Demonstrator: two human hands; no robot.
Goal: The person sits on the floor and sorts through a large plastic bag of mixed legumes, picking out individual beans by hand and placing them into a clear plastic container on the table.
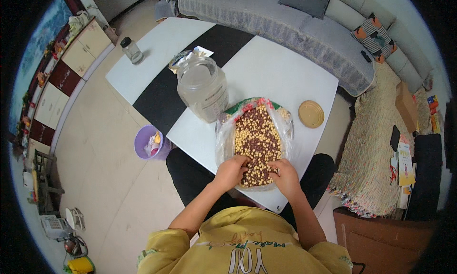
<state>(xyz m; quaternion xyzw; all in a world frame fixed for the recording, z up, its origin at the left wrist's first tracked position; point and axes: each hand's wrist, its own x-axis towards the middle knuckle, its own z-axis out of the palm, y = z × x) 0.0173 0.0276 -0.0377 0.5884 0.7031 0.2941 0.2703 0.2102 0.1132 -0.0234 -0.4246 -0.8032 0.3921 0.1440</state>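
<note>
A mix of small dark red beans and pale yellow beans [257,139] lies spread in an opened clear plastic bag [224,143] at the near end of the table. At the bag's near left side, my left hand [232,172] has its fingers curled in over the beans. Across from it, my right hand [284,176] reaches in from the near right, thumb and fingers drawn together at the beans. Whatever is between the fingertips of either hand is too small to make out. Just beyond the bag stands a large clear jar [204,93] without its lid.
A gold round lid [311,114] lies on the white and black table [285,66] to the right. Behind the jar is a crumpled foil packet [183,59]; a small dark-capped glass jar [132,51] stands far left. A purple bin [151,143] sits on the floor, left.
</note>
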